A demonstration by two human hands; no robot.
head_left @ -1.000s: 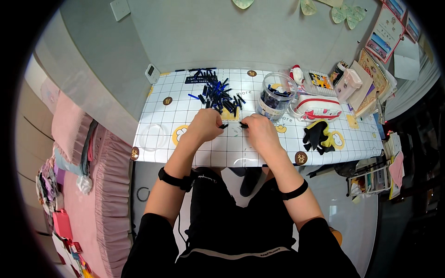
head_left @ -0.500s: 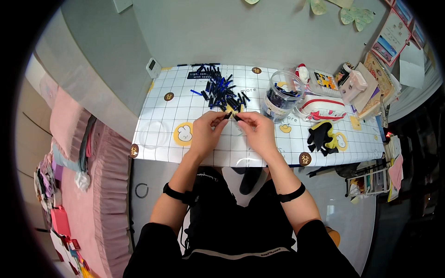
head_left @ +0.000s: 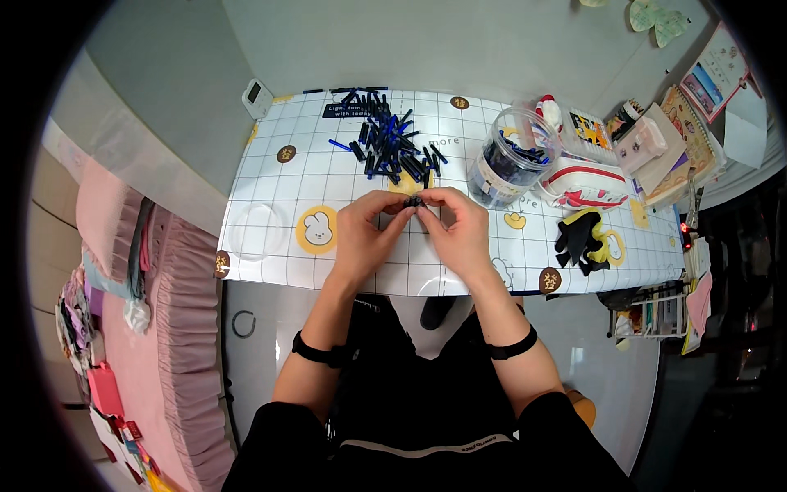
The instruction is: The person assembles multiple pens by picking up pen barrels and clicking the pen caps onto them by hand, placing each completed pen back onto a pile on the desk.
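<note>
White gridded counter is carrying the work: left hand and right hand are pinching one small dark pen part, apparently joining it; aligned pressing seems needed.

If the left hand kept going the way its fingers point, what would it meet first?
Probably the right hand: the left hand points right across the small dark piece pinched between both, fingertips almost touching.

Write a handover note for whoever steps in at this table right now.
Left hand and right hand: both pinch one small dark piece between the fingertips, above the table's near half.
Loose pile of dark and blue pieces: beyond the hands.
Clear jar: right of the pile, open, partly filled with similar pieces.
Done: some pieces sit in the jar.
Left: the pile remains on the table.
</note>
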